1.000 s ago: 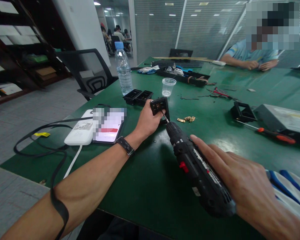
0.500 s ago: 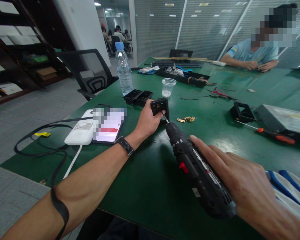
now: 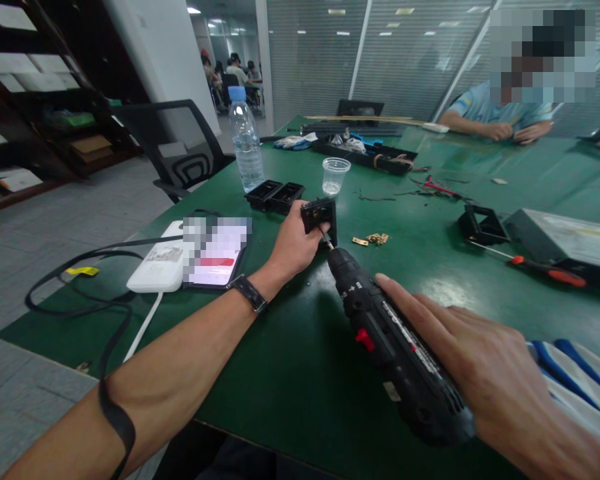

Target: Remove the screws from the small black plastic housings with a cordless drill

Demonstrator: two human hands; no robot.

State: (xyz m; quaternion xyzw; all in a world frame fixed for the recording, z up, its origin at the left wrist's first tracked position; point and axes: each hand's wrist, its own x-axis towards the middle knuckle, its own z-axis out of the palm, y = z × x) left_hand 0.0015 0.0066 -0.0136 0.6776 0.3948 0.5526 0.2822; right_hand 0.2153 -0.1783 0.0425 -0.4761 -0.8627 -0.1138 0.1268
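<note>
**Inspector:** Report the hands and what each has.

**Operator:** I see the left hand (image 3: 294, 245) closed around a small black socket block (image 3: 320, 219), thumb and fingers wrapped on its near side, holding it upright on the green table (image 3: 290, 373). The right hand (image 3: 485, 373) grips the black electric screwdriver (image 3: 390, 347), forefinger laid straight along the top of the body, the other fingers curled under it out of my sight. The bit tip touches the block's face.

**Inspector:** Position of the block?

**Operator:** Taking the block as my reference: a pair of empty black housings (image 3: 274, 195) lies just behind it, with the water bottle (image 3: 245, 140) further back. The clear plastic cup (image 3: 336, 175) stands behind and slightly right. Small brass parts (image 3: 373, 239) lie just to its right. A phone (image 3: 216, 252) on a white pack (image 3: 157, 267) sits to its left. Well to the right are a black frame (image 3: 483, 225) and a red-handled screwdriver (image 3: 540, 270).

**Inspector:** Others present?

**Operator:** A person in a light blue shirt (image 3: 495, 110) sits at the far right, hands together on the table.
</note>
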